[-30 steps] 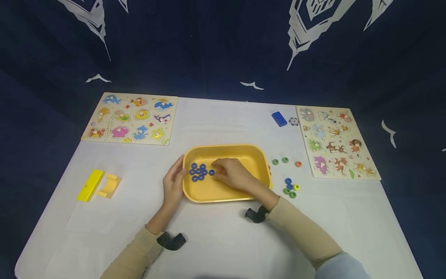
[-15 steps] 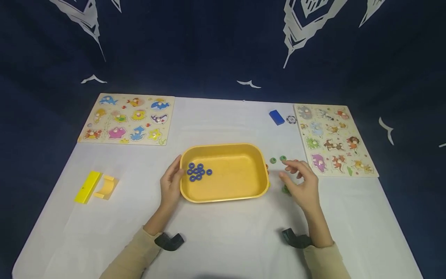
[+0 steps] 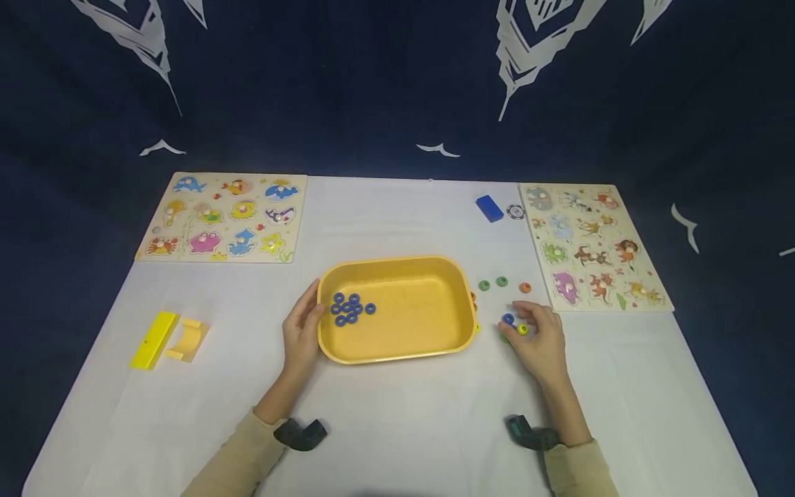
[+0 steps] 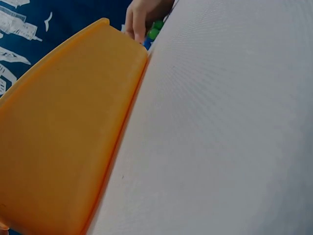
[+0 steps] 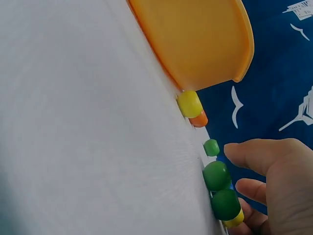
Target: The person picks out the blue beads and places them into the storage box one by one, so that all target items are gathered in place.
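Note:
A yellow tray (image 3: 410, 317) stands mid-table, with several blue beads (image 3: 348, 308) near its left end. My left hand (image 3: 301, 335) grips the tray's left wall, thumb at the rim and the other fingers along the outside. Over a small cluster of beads right of the tray is my right hand (image 3: 542, 342), its thumb and fingers apart around them. A blue bead (image 3: 508, 318) and a yellow bead (image 3: 522, 330) show between the fingers. Two green beads (image 5: 216, 176) of the cluster appear in the right wrist view, and no bead is visibly pinched.
Behind the cluster lie two green beads (image 3: 502, 281) and an orange bead (image 3: 525, 288). More beads touch the tray's right side. Animal puzzle boards (image 3: 223, 221) stand at both back corners. A blue block (image 3: 489, 208) lies at the back, yellow blocks (image 3: 155, 340) at left.
My right hand has left the tray, where it was beside a blue bead, moved right, and come down over the bead cluster. The left hand has stayed on the tray.

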Demonstrator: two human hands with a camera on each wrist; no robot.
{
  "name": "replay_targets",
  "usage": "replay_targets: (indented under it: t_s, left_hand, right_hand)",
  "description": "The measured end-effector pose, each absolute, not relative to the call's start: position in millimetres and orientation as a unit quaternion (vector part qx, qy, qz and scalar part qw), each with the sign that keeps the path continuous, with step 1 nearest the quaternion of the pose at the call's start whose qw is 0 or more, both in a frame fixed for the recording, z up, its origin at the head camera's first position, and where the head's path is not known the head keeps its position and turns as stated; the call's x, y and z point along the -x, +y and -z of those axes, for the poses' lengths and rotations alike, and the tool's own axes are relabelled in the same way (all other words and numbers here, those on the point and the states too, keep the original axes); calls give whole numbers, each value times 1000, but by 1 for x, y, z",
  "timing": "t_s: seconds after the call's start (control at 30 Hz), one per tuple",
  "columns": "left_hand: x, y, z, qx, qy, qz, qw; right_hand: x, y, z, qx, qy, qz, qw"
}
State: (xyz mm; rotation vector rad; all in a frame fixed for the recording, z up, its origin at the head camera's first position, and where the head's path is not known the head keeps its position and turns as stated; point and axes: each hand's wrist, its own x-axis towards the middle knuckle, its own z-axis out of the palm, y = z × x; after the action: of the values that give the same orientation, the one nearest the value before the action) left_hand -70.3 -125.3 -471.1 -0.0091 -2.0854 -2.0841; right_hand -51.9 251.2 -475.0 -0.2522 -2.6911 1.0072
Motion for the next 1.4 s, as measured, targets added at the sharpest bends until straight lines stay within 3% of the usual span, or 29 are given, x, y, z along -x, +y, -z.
replay_targets:
  t_s: [0.53, 0.83, 1.1, 1.4]
  left_hand:
    - [69, -125, 465, 9, -699, 707, 106]
    - [63, -120, 447, 1, -707, 701, 96]
    - [64, -122, 447, 9, -705, 702, 105]
    - [64, -122, 447, 11, -702, 704, 108]
  right_hand:
    - [60, 243, 466, 104, -919, -346, 158]
    - [76, 215, 412, -19, -899, -390, 197]
    - [102, 151, 391, -170, -916, -353, 89]
    - [118, 93, 407, -220, -944, -240, -51]
